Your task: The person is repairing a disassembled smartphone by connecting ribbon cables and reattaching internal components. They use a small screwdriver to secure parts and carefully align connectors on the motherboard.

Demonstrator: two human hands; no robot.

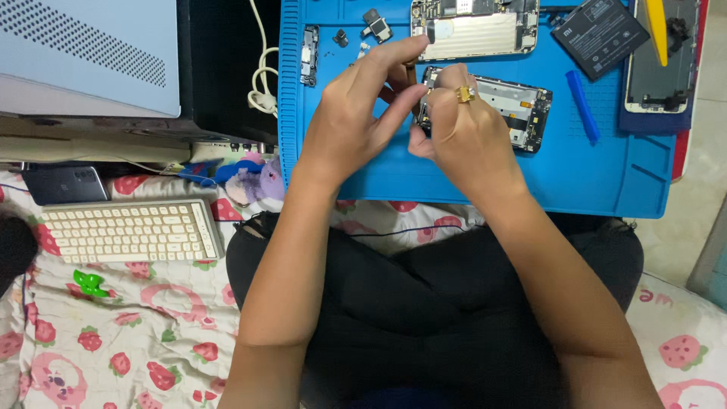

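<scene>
A phone lay well into being taken apart on a blue mat (485,182): its battery (600,35), back shell (485,30) and small loose parts (376,25) were already out. The left hand (356,125) and right hand (458,132) both pinched at the inner frame (515,106) on the mat (a thin tool seemed held between them). What exactly the fingertips gripped was hidden.

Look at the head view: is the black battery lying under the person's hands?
No. The battery lies at the blue mat's top right, apart from both hands, which meet over an opened phone frame.
</scene>
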